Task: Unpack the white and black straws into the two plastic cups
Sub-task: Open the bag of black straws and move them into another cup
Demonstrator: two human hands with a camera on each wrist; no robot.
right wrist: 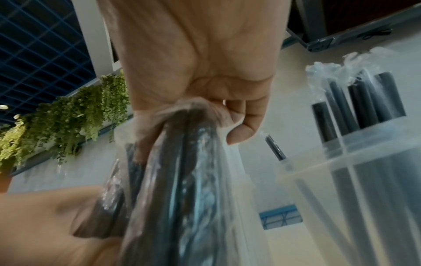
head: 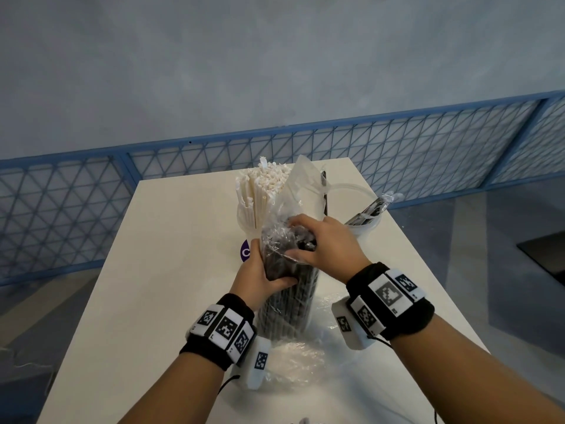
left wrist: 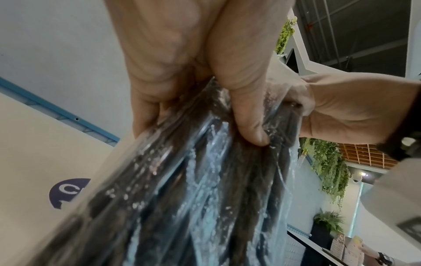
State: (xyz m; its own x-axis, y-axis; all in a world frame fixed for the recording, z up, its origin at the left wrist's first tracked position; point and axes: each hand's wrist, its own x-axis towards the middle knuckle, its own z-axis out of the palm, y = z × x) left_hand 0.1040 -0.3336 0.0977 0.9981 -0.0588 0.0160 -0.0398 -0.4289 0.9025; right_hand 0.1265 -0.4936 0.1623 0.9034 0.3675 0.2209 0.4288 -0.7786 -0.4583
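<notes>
On the left of the white table (head: 171, 270), white straws (head: 263, 194) are seen standing in a plastic cup (head: 246, 223), its lower part hidden by the bundle in front. A purple round sticker (head: 244, 252) is partly covered; only a white "C" can be read. At centre, a pack of black straws (head: 287, 304) in clear wrap is held upright on the table: the left hand (head: 260, 278) is curled around its middle, and the right hand (head: 324, 243) is closed over its top end. To the right, a second cup (head: 365, 224) holding wrapped black straws is half hidden behind the right hand. Crumpled clear film (head: 296, 362) is lying in front.
</notes>
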